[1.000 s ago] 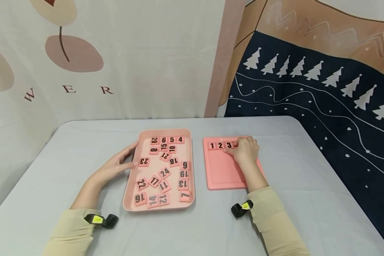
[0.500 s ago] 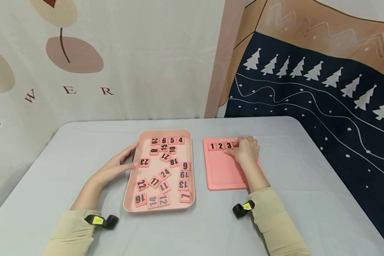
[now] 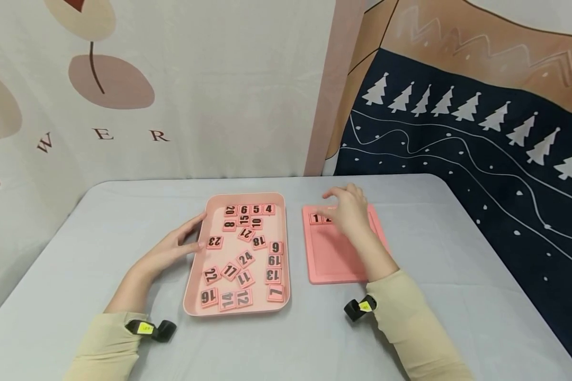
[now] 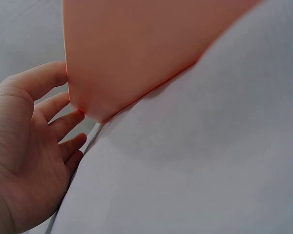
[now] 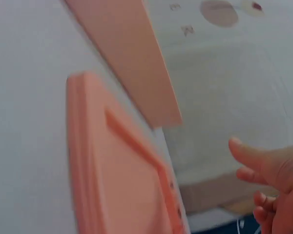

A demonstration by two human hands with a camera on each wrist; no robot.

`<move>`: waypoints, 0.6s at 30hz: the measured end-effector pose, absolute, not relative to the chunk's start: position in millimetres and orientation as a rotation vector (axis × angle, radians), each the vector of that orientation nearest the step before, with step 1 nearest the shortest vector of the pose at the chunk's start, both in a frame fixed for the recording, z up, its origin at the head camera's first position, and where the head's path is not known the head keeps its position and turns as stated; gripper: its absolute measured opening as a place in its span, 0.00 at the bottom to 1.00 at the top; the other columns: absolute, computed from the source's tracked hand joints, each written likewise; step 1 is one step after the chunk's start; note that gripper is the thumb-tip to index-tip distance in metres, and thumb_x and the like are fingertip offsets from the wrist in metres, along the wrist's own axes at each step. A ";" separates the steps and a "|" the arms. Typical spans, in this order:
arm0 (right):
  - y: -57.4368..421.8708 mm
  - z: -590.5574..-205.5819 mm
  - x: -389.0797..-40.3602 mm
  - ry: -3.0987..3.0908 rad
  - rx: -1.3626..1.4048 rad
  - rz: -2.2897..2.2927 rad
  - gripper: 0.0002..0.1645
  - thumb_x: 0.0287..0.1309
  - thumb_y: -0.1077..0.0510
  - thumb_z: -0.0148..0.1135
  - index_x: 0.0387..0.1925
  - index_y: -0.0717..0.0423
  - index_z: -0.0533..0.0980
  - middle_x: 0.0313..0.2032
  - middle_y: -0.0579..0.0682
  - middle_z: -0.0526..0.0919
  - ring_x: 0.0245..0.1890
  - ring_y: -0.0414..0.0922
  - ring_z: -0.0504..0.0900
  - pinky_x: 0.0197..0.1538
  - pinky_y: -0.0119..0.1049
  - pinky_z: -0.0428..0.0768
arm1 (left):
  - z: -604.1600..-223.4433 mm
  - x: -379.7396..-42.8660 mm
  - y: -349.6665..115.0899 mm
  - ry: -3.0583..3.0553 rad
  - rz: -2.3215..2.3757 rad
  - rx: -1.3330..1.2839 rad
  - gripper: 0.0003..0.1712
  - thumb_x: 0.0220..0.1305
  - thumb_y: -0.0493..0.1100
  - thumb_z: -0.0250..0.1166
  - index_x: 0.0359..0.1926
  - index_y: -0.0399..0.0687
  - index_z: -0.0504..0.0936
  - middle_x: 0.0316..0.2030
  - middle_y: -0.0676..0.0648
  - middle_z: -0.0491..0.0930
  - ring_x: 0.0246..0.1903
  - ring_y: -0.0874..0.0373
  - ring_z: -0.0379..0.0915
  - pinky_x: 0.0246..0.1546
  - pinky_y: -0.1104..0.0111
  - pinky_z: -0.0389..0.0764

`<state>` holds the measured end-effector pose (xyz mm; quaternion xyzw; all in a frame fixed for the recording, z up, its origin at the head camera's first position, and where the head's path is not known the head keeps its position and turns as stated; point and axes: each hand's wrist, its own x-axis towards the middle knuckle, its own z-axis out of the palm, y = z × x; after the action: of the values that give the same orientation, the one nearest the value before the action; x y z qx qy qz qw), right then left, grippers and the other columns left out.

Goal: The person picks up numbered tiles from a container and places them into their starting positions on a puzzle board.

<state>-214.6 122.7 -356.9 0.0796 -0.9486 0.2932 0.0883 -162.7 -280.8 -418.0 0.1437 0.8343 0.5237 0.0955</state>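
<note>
On the left, a pale pink tray (image 3: 248,254) holds several loose number tiles. My left hand (image 3: 171,247) rests against its left wall, thumb and fingers spread. The left wrist view has those fingertips (image 4: 75,116) right at the wall of the tray (image 4: 122,53). My right hand (image 3: 352,211) is above a pink number board (image 3: 333,259), fingers apart, with nothing between them. Tile 1 (image 3: 315,218) and part of tile 2 (image 3: 328,218) show in the board's top row; the hand hides the rest of that row. In the right wrist view, the hand (image 5: 273,183) is raised beside the board (image 5: 122,180).
Tiles 4 (image 3: 268,209), 5 (image 3: 256,209) and 6 (image 3: 243,210) lie along the tray's far end. A light cloth covers the table (image 3: 248,349). Printed curtains (image 3: 219,95) hang behind it, and a black camera (image 3: 357,308) sits at the right wrist.
My right hand has let go at tile 3, lifted off the board and shifted left and away from me, fingers spreading. The left hand and tray have stayed put.
</note>
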 end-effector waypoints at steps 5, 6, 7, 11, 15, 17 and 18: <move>89.5 -352.7 -221.2 -2.807 0.442 0.885 0.26 0.44 0.45 0.76 0.47 0.48 0.83 0.46 0.53 0.71 0.51 0.51 0.65 0.57 0.49 0.62 | -417.7 -162.0 -280.6 2.478 1.545 0.420 0.44 0.64 0.42 0.63 0.75 0.49 0.50 0.73 0.39 0.46 0.71 0.40 0.38 0.67 0.43 0.40; 82.8 -353.0 -223.0 -2.808 0.479 0.865 0.25 0.44 0.46 0.76 0.46 0.48 0.83 0.46 0.53 0.71 0.50 0.50 0.65 0.56 0.48 0.62 | -417.7 -161.9 -280.6 2.479 1.545 0.420 0.44 0.64 0.42 0.63 0.75 0.48 0.50 0.73 0.39 0.46 0.71 0.40 0.38 0.67 0.43 0.40; 76.7 -353.8 -224.8 -2.810 0.517 0.847 0.25 0.44 0.46 0.76 0.46 0.47 0.83 0.45 0.52 0.71 0.49 0.50 0.64 0.56 0.47 0.63 | -417.4 -161.6 -280.6 2.481 1.544 0.418 0.44 0.64 0.42 0.63 0.75 0.48 0.50 0.73 0.39 0.46 0.71 0.40 0.38 0.67 0.43 0.40; 54.4 -357.6 -232.3 -2.862 0.602 0.749 0.23 0.47 0.45 0.74 0.47 0.43 0.83 0.43 0.50 0.68 0.44 0.48 0.63 0.50 0.44 0.65 | -417.1 -161.3 -280.6 2.490 1.533 0.412 0.44 0.64 0.43 0.63 0.75 0.48 0.50 0.73 0.39 0.45 0.71 0.40 0.37 0.67 0.43 0.39; 39.2 -361.3 -239.8 -2.941 0.608 0.675 0.25 0.48 0.42 0.73 0.50 0.42 0.82 0.46 0.50 0.68 0.44 0.47 0.62 0.48 0.43 0.64 | -417.2 -161.7 -280.8 2.496 1.525 0.412 0.44 0.64 0.44 0.63 0.75 0.48 0.50 0.73 0.39 0.45 0.71 0.40 0.37 0.67 0.43 0.39; 33.8 -363.4 -243.8 -2.979 0.596 0.630 0.26 0.48 0.41 0.72 0.51 0.41 0.82 0.48 0.51 0.68 0.46 0.47 0.62 0.49 0.42 0.65 | -417.2 -161.9 -281.0 2.496 1.523 0.415 0.44 0.64 0.44 0.63 0.75 0.49 0.50 0.73 0.39 0.45 0.71 0.40 0.37 0.67 0.43 0.39; 31.6 -364.6 -245.8 -2.996 0.589 0.606 0.27 0.48 0.41 0.72 0.51 0.40 0.82 0.49 0.51 0.68 0.46 0.47 0.62 0.49 0.42 0.65 | -417.2 -162.0 -281.3 2.497 1.523 0.415 0.44 0.64 0.44 0.63 0.75 0.49 0.50 0.73 0.39 0.45 0.71 0.40 0.37 0.67 0.43 0.39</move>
<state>-245.8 31.6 -364.6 0.1893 -0.9623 0.1946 0.0145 -162.0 -281.3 -417.2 0.1399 0.8415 0.5133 0.0935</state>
